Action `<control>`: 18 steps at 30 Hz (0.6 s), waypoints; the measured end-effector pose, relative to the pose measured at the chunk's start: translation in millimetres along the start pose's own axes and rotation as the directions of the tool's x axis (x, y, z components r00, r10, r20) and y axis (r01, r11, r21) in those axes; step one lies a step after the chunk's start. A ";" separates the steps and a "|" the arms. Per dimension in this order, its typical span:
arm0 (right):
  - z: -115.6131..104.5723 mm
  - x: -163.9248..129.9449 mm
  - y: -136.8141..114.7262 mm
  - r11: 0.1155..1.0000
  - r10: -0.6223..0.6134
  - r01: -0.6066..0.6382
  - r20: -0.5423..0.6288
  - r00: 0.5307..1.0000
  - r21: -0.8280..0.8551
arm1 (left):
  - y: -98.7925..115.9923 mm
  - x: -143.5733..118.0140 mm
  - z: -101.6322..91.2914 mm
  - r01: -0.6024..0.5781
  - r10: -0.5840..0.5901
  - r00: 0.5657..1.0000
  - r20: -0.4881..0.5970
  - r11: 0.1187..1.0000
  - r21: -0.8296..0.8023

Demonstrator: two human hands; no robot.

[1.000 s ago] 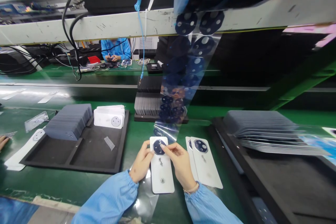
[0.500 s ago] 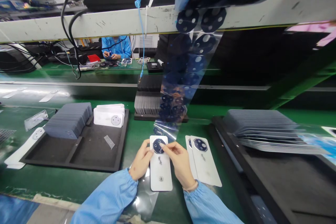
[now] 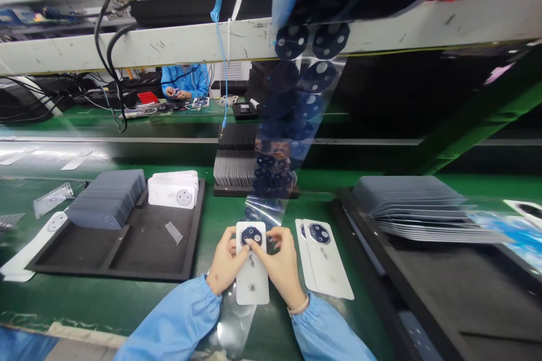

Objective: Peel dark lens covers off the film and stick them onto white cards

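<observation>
At left on the green tabletop (image 3: 84,299), a perforated clear strip (image 3: 53,200) lies beyond some elongated white pieces (image 3: 29,248). Just right of these is a divided black tray (image 3: 154,251): its left compartment holds a row of grey panels (image 3: 108,198), its right compartment a stack of white panels (image 3: 171,189) at the far end and a small clear strip (image 3: 174,233) nearer. In the far background, left of centre, sits a co-worker in blue (image 3: 186,80), both hands raised in front.

At near centre, the left hand (image 3: 226,259) holds the left edge of a middle white panel (image 3: 254,276), its thumb reaching over the front. The panel stands lengthwise, with a dark disc (image 3: 253,231) at its far end and lettering below it. The right hand (image 3: 279,262) is narrow, its thumb on the near rim of the disc and its fingers curled by the panel's right edge; whether they grip it cannot be told. Beyond, a rack of upright sheets (image 3: 235,169) stands partly behind a hanging film of dark discs (image 3: 282,107).

Right of the hand lie two overlapping white panels (image 3: 332,271), both with dark discs. Farthest right, a black right-hand tray (image 3: 474,287) bears stacked grey sheets (image 3: 415,194).
</observation>
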State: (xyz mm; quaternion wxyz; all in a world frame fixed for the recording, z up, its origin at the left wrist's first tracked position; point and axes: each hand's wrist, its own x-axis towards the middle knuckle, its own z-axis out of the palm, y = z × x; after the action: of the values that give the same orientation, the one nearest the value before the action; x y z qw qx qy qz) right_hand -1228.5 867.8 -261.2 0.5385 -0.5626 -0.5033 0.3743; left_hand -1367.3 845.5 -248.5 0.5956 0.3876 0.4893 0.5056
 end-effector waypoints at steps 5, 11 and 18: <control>5.1 -1.6 -2.2 0.998 0.028 -0.036 0.135 0.990 0.054 | 0.6 1.3 0.0 0.022 -0.022 1.000 0.000 1.000 0.017; 5.9 -3.3 -6.5 0.988 0.055 -0.088 0.238 0.970 0.131 | 4.0 1.4 0.5 0.072 -0.072 0.996 0.053 0.997 -0.005; -6.0 7.7 -8.9 0.945 0.042 -0.189 0.471 0.881 0.268 | 2.8 5.5 -6.7 0.081 -0.077 0.995 0.063 0.995 -0.063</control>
State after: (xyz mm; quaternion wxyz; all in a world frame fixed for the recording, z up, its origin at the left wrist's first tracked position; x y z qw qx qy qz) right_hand -1222.6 873.1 -250.7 0.4612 -0.3971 -0.5172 0.6017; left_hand -1374.4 851.1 -248.3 0.6423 0.3631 0.4691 0.4853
